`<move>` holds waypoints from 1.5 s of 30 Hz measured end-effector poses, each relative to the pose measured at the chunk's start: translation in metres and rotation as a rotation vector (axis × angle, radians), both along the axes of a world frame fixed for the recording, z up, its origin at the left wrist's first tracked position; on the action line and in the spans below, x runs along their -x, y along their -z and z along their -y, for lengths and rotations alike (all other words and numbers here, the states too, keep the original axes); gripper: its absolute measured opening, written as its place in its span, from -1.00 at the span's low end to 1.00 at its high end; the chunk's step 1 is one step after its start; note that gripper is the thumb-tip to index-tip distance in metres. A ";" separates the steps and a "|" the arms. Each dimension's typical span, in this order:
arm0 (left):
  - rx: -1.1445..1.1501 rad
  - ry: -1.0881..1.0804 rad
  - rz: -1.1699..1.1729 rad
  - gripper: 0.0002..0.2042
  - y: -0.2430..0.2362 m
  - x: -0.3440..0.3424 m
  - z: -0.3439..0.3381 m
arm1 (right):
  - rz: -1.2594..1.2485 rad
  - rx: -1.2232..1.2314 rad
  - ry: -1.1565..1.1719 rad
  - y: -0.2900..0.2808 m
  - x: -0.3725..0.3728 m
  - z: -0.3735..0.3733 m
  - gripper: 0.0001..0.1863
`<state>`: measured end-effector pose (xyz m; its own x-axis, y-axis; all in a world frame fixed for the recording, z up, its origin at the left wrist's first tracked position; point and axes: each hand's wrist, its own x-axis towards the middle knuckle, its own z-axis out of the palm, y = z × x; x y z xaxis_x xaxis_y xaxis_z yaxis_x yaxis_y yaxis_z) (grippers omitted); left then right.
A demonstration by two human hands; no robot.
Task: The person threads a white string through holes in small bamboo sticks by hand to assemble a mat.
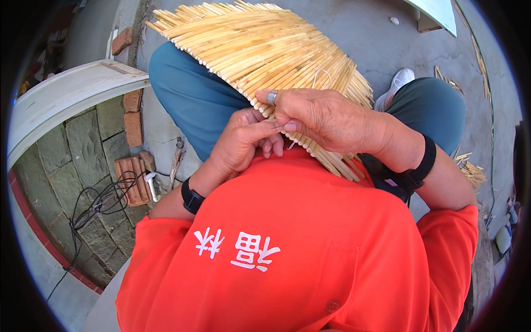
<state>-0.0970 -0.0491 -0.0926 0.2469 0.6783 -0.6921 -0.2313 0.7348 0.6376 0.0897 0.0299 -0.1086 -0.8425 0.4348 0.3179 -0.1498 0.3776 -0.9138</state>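
A fan-shaped mat of straight, straw-coloured stalks (260,44) lies across my lap, its cut ends lined up along the edge nearest me. My right hand (326,119), with a metal ring on one finger, is closed over that edge. Just left of it and under the edge, my left hand (243,141) is closed in a pinch, its fingertips meeting those of my right hand. What the left fingertips hold is too small to make out. A loop of white thread (322,74) stands out from the stalks beyond my right hand.
At the left is a pale tabletop (77,88), with bricks (133,128), a ribbed terracotta tile (133,180) and a tangled black cable (97,207) near it. Loose stalks (470,171) lie on the floor at the right. A white panel (437,14) stands at the far right.
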 end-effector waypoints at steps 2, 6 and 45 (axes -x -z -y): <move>-0.036 -0.001 -0.028 -0.74 0.001 0.002 -0.003 | 0.018 -0.032 -0.009 0.001 0.000 -0.001 -0.91; -0.006 0.030 -0.014 -0.81 0.002 -0.001 0.000 | 0.030 0.009 -0.030 -0.002 -0.005 0.002 -0.94; 0.043 0.079 -0.018 -0.76 -0.002 -0.001 -0.007 | 0.365 0.150 0.054 -0.046 0.008 -0.033 -0.93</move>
